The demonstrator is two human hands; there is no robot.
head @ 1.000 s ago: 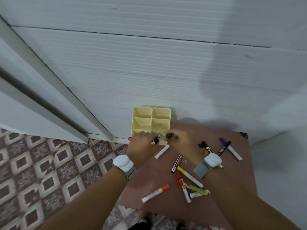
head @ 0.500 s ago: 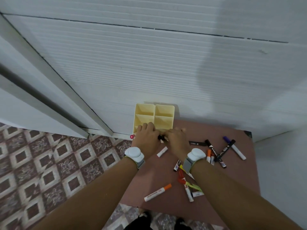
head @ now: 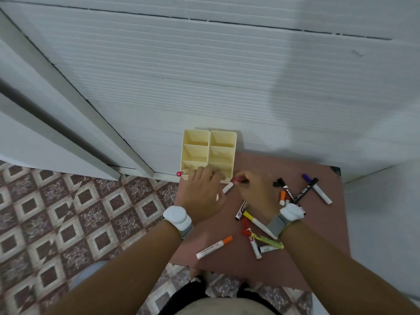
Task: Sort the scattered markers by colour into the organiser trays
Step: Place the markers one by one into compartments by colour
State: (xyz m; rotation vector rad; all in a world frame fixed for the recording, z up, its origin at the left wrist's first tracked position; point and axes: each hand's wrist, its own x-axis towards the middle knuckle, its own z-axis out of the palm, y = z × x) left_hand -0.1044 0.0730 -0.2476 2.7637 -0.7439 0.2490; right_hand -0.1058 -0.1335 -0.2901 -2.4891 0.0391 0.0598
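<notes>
Pink-capped marker (head: 180, 174) lies at the table's left edge beside the organiser (head: 209, 142), liable to roll off if nudged; left hand (head: 202, 192) rests there, grip indiscernible; right hand (head: 254, 189) pinches a red-tipped marker (head: 228, 187) short of the trays; loose markers (head: 261, 237) could scatter under the wrist.

Bare forearms, each wrist wearing a white pod (head: 178, 216) on grey strap.

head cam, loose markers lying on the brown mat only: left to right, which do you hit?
Orange-capped marker → yellow-capped marker → small orange marker → purple-capped marker. The red, green and black ones overlap too much to order. The pink-capped one by the right hand is left out.
</notes>
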